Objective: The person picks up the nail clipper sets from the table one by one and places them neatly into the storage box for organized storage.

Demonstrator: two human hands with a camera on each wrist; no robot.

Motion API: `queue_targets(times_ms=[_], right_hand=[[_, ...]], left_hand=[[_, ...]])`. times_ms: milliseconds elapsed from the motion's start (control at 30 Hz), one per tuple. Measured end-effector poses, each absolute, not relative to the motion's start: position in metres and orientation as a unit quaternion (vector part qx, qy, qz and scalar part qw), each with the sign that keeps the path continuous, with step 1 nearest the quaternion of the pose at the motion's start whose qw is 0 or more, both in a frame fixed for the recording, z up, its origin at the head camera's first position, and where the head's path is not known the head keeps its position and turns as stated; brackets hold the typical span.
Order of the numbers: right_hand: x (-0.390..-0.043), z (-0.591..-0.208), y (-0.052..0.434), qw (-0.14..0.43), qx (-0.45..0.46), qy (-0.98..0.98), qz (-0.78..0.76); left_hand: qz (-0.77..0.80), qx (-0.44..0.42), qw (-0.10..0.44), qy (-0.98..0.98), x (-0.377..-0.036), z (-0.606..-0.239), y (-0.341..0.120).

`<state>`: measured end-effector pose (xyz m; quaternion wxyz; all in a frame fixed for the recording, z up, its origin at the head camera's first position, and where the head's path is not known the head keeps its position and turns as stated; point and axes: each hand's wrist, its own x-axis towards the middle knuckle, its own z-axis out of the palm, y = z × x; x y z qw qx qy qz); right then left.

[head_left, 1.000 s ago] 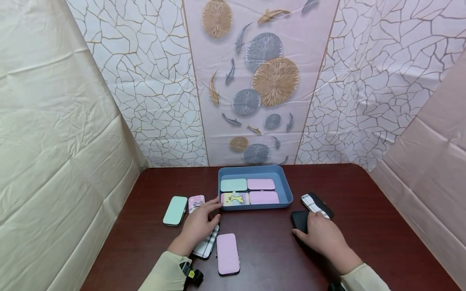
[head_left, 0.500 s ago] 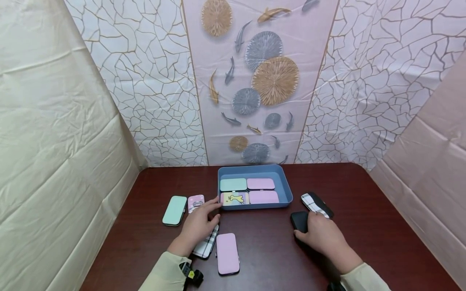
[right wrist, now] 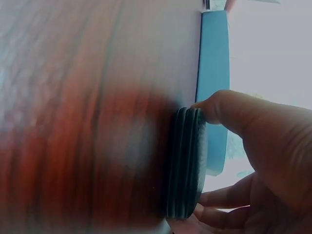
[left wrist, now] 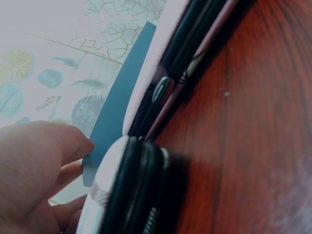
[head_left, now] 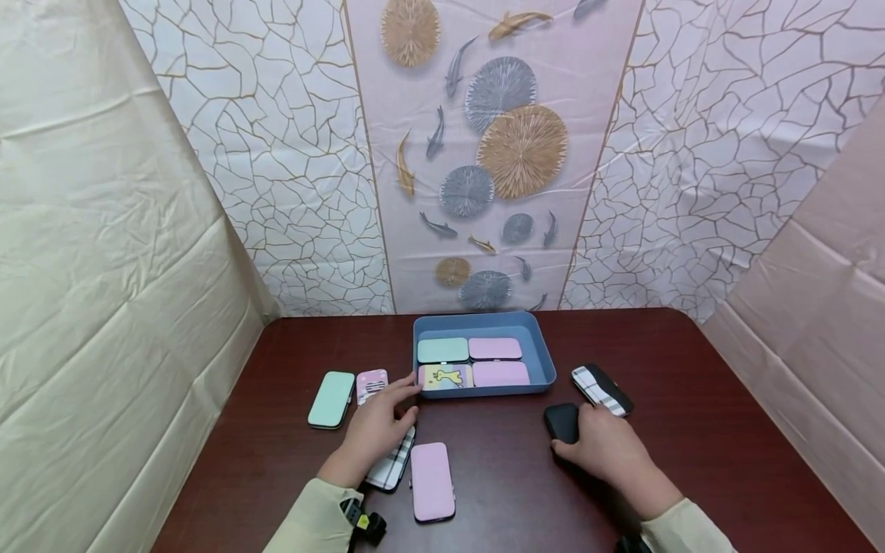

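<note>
I am seeing my right hand point(right wrist: 258, 161) gripping a black case point(right wrist: 186, 163) lying flat on the dark red table point(right wrist: 87, 112), thumb pressing its far edge. A blue tray point(right wrist: 213, 73) is standing just behind the case.

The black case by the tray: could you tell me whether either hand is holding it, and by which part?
The right hand grips the black case by its near end, thumb on its edge. The left hand rests on a plaid case, gripping nothing.
</note>
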<state>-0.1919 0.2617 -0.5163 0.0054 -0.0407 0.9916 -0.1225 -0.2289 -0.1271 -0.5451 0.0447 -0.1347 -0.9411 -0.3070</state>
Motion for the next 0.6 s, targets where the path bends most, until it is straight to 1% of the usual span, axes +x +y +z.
queue_targets(times_ms=[233, 467, 600], right_hand=[[-0.193, -0.516, 0.267, 0.038, -0.028, 0.988, -0.145], [-0.196, -0.516, 0.281, 0.050, -0.047, 0.972, -0.226], [-0.196, -0.515, 0.288, 0.085, -0.037, 0.947, -0.307]], left_hand=[[-0.308, -0.131, 0.041, -0.941, -0.230, -0.547, -0.128], [-0.305, -0.131, 0.041, -0.942, -0.229, -0.546, -0.128], [-0.306, -0.133, 0.042, -0.942, -0.229, -0.547, -0.128]])
